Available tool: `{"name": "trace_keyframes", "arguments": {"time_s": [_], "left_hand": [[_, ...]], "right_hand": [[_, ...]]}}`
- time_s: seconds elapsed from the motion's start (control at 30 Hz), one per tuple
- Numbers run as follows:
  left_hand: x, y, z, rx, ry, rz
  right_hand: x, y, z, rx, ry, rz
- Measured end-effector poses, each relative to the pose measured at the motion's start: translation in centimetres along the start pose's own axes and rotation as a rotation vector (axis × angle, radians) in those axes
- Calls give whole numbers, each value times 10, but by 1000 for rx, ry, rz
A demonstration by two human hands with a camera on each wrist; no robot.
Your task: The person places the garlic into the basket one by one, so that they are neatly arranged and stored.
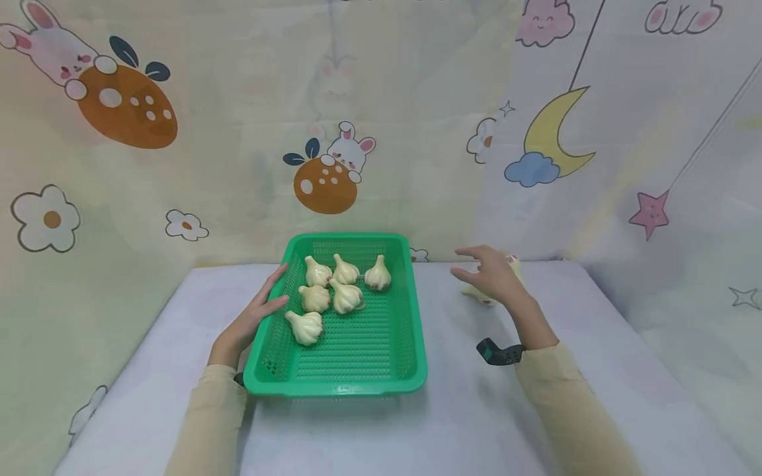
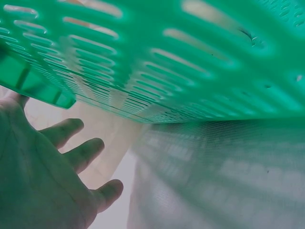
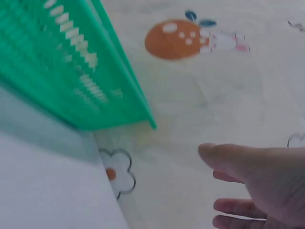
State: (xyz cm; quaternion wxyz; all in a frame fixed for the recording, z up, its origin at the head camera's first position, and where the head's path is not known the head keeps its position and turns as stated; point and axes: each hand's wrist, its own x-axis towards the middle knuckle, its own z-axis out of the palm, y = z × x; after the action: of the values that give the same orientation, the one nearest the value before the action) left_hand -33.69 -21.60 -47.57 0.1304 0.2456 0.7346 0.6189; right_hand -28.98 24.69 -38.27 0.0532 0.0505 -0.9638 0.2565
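A green plastic basket (image 1: 381, 357) with slotted walls holds several pale garlic bulbs (image 1: 347, 297), grouped toward its left and back. At its left rim is my left hand (image 1: 253, 317), thumb and a fingertip right at the edge; the left wrist view shows the other fingers (image 2: 86, 155) spread beside the slotted wall. My right hand (image 1: 491, 274) hovers right of the basket, holding nothing, thumb and fingers apart. Beneath and behind it, more garlic (image 1: 479, 295) shows on the table, partly hidden by the hand.
A white cloth covers the table (image 1: 464, 423). Behind it hangs a pale backdrop (image 1: 238, 152) printed with rabbits, flowers and a moon. A black strapped device (image 1: 499, 352) sits on the right wrist.
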Motion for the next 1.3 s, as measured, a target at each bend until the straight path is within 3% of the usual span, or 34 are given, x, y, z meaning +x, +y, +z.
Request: {"name": "trace_keyframes", "arguments": {"time_s": [0.2,0.5,0.73,1.07,1.3], "left_hand": [[-4,1,-2,-9,0,-3],[-1,1,2,-8,-12,3],[-2,1,1,-2,0,0],[-1,5,2,8,11,2],[-2,4,1,-7,8,1]], "right_hand": [[3,33,8,-41,-25,108],[0,73,24,-135,-48,110],[-4,81,34,-177,13,49],[-5,85,33,-132,58,80],[-7,85,34,-83,26,149]]}}
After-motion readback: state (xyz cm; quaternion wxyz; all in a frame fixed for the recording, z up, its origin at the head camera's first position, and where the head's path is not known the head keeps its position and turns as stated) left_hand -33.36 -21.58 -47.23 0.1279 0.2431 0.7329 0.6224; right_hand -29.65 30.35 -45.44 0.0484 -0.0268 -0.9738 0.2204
